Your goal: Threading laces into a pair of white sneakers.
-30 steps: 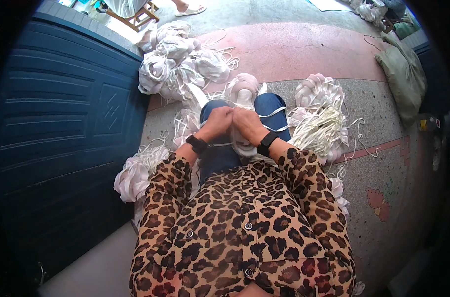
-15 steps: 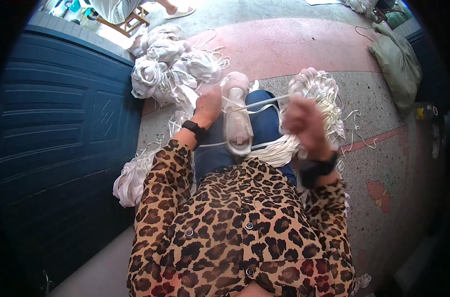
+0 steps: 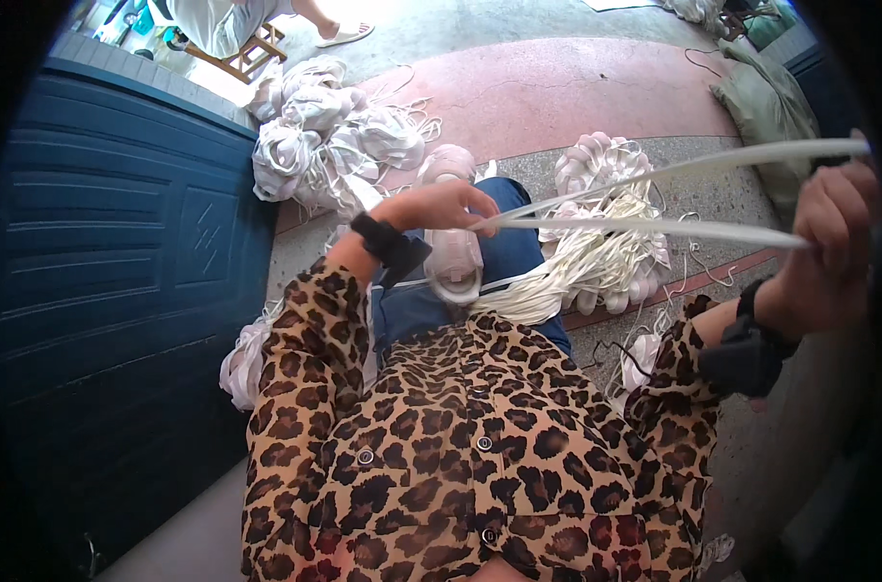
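Observation:
A pale pink-and-white shoe point(image 3: 453, 260) lies lengthwise on my lap, between my thighs. My left hand point(image 3: 441, 206) passes over its middle, fingers pinched on a white shoelace point(image 3: 654, 226) just right of the shoe. Two strands of that lace run taut across to my right hand point(image 3: 829, 233), which is closed around them far out at the right. A thick bundle of cream laces point(image 3: 533, 293) lies across my right thigh. My left hand covers part of the shoe's lacing.
White-pink shoe parts with loose laces point(image 3: 339, 131) are heaped at the far left, with another pile point(image 3: 606, 165) right of my knee. A dark blue door point(image 3: 130, 252) stands on my left, an olive sack point(image 3: 766, 102) at the far right. Another person's sandalled foot point(image 3: 344, 34) shows beyond.
My right hand has swept far to the right, drawing the lace out into two long strands. My left hand has moved from the shoe's left side across its top.

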The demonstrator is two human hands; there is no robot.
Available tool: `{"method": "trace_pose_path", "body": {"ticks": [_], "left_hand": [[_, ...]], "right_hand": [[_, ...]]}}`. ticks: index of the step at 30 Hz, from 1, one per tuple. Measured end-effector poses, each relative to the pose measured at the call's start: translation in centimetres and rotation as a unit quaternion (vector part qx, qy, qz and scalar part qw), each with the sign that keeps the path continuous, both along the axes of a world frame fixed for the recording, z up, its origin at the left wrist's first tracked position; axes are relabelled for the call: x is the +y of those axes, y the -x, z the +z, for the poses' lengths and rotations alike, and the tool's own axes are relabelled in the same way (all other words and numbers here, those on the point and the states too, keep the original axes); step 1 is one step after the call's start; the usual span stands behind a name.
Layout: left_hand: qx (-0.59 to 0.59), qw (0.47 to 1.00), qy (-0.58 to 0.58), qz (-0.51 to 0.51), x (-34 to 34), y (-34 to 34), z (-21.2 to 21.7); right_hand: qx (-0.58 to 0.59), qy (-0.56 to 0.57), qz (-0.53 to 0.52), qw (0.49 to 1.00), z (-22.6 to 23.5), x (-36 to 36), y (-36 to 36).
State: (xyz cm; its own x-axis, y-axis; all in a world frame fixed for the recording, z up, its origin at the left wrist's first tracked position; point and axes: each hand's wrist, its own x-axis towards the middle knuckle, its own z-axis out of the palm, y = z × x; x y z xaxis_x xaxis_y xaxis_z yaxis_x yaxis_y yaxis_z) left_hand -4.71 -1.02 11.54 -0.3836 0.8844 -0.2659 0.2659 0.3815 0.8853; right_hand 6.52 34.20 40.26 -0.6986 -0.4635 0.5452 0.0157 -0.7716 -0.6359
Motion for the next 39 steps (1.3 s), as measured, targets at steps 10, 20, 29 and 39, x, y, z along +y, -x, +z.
{"method": "trace_pose_path", "body": {"ticks": [10,20,29,39], "left_hand": [[-0.28,0.636,-0.452,0.559,-35.4,1.6,2.2],[-0.136,0.745,-0.006,0.653,-26.1,-3.2,-5.2],[0.047,0.907,0.049,0.415,-8.4,-8.8,-10.7],[0.081,0.896,0.092,0.426,-7.5,-9.1,-10.6]], "right_hand": [[-0.302,0.104,-0.364,0.875,-21.3,21.1,-1.5],[-0.12,-0.59,-0.241,0.762,-36.1,-7.3,0.1],[-0.076,-0.599,-0.238,0.761,-41.0,-16.8,-0.7],[0.003,-0.684,-0.349,0.64,-41.0,-17.4,1.2]]}}
